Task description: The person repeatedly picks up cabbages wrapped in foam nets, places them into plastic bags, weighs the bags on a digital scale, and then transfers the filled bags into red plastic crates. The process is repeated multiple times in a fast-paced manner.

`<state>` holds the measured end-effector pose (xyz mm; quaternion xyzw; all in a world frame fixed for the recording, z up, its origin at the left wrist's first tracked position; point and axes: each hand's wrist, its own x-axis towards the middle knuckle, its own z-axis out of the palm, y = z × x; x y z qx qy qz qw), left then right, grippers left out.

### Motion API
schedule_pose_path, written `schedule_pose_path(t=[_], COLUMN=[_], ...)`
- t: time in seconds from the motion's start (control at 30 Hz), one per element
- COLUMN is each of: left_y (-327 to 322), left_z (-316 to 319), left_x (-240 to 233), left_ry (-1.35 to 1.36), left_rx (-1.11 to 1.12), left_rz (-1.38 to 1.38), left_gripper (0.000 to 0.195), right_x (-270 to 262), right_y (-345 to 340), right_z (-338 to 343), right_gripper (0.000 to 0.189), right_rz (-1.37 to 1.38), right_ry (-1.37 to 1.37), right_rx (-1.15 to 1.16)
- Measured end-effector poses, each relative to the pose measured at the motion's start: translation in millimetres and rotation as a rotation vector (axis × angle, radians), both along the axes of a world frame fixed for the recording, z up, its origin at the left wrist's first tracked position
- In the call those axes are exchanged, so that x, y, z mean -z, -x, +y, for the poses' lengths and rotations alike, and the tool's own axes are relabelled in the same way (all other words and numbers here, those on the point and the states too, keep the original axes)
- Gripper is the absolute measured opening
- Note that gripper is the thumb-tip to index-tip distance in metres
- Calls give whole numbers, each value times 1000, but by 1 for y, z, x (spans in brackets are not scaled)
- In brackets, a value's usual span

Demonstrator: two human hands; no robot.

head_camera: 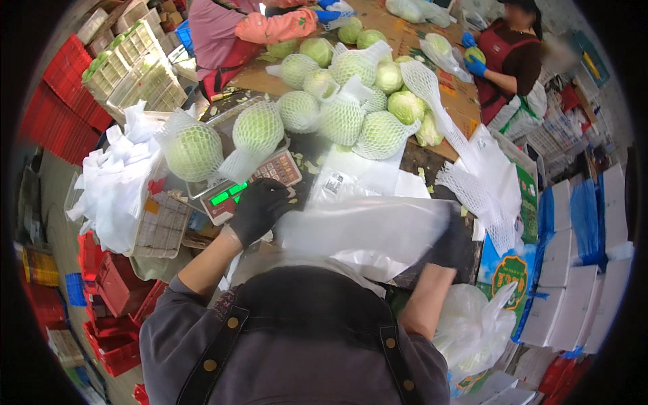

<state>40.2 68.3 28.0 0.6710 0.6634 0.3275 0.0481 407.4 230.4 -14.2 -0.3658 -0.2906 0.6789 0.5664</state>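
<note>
My left hand [259, 208], in a black glove, is over the near edge of a digital scale [273, 172] with a lit green display. Its fingers are bent, and I cannot tell whether they hold anything. My right hand [441, 243], also black-gloved and blurred, grips the right end of a clear plastic bag [364, 228]. The bag stretches in front of my chest, smeared by motion. On the scale's tray lie two cabbages in white foam net sleeves, one at left [195, 152] and one at right [258, 129]. Flat plastic bags [354, 169] lie beyond the blurred one.
Netted cabbages [342, 119] and bare ones [405, 106] crowd the table's middle. Empty net sleeves [471, 197] lie at right. A crate [162, 228] of white sleeves stands left. Two co-workers in blue gloves stand across, one in an orange sleeve [278, 26], another holding a cabbage [475, 55].
</note>
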Motion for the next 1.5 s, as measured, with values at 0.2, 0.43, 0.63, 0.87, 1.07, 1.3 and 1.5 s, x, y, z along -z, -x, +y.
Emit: schedule_pose_path(t=[0.2,0.43,0.63,0.87,1.07,1.3,1.5], left_y=[-64,33,69,-27,54,125,158], left_z=[28,18,-29,55,8,-65,-145], left_x=[-5,96,116,-35,-65,-27,26], left_ry=[297,285,371,-424,476,-157,27], left_rx=[402,60,-197,-96,120,-455,21], left_rz=[-1266,-896,34,-126,-798,-603,-1050], left_gripper=[40,38,39,59,25,26,35], right_x=[-70,-42,-93,-131,-103,17,12], right_y=[99,79,49,135,55,43,120], right_z=[-74,-35,-22,-72,23,31,-42], right_gripper=[30,11,25,43,42,33,51], right_rz=[-991,609,-30,-438,-1526,-24,175], right_ry=[-581,163,-268,-722,-912,251,-113], right_rx=[-68,-383,193,-1053,48,-718,-796])
